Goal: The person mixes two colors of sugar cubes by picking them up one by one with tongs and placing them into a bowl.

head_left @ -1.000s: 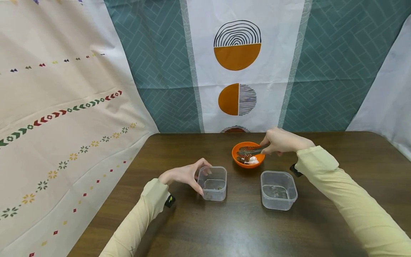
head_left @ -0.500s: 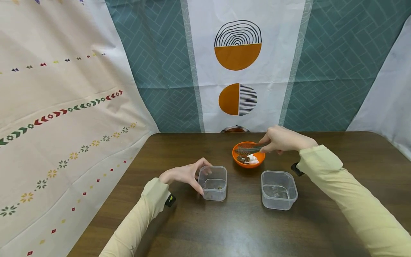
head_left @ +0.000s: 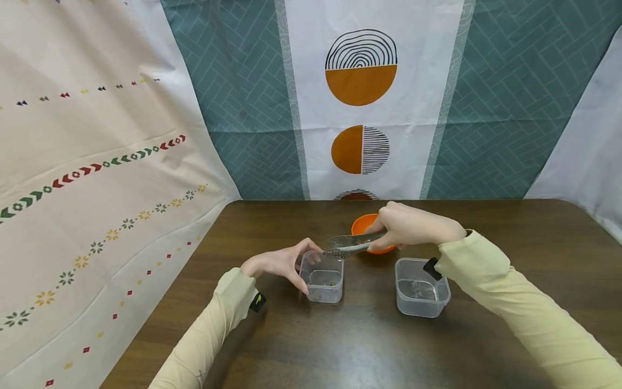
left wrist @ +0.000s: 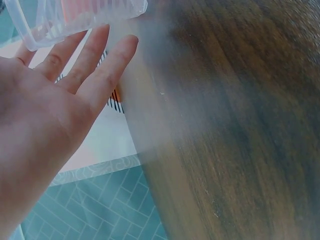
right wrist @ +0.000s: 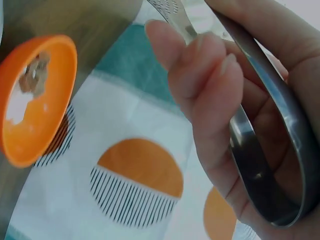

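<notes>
My right hand (head_left: 415,224) grips a pair of metal tongs (head_left: 351,249) with perforated heads. Those heads reach over the far rim of the left clear plastic container (head_left: 324,295); whether anything is between them I cannot tell. With thumb on the near side and fingers on the far side, my left hand (head_left: 282,265) holds that container, which has small bits on its bottom. Behind the right hand, partly covered, stands an orange bowl (head_left: 362,221). In the right wrist view brown chunks (right wrist: 35,75) and white pieces (right wrist: 18,107) show inside the bowl.
A second clear plastic container (head_left: 421,308) stands on the right, below the right wrist. The brown wooden table (head_left: 350,351) carries everything and ends at a patterned cloth (head_left: 340,186) behind. Another cloth (head_left: 121,189) hangs along the left side.
The right hand has brought the tongs out of the orange bowl, left and nearer, to the left container's rim. Left hand and both containers stay in place.
</notes>
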Motion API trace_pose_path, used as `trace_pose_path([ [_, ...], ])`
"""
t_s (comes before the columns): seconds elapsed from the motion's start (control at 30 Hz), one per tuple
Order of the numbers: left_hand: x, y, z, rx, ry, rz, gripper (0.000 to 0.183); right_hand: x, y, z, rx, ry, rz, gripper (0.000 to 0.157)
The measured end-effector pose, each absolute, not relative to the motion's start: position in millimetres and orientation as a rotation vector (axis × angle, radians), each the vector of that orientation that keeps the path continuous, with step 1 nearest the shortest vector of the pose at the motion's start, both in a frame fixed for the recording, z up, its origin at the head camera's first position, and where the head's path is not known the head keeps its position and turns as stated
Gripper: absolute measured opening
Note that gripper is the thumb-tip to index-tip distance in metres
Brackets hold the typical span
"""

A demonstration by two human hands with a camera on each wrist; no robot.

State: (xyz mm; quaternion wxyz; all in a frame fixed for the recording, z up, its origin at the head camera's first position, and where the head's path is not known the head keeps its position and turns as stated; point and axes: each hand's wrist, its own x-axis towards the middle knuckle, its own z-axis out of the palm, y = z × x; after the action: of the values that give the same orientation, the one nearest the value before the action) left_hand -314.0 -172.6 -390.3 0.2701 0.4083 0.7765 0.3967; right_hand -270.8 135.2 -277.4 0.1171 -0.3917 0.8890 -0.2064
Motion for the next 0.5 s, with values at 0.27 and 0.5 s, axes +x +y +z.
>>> trace_pose_path([
  [0.27, -314.2, -172.2, -389.3, 1.091, 2.075, 1.076, 0.078, -261.8, 103.6, -288.6, -1.272, 2.627, -0.417, 0.02],
  [0.5, -313.2, -171.8, -389.7, 1.085, 2.026, 1.12, 0.079, -265.7, 83.9, -300.4, -1.253, 2.57, -0.367, 0.016],
])
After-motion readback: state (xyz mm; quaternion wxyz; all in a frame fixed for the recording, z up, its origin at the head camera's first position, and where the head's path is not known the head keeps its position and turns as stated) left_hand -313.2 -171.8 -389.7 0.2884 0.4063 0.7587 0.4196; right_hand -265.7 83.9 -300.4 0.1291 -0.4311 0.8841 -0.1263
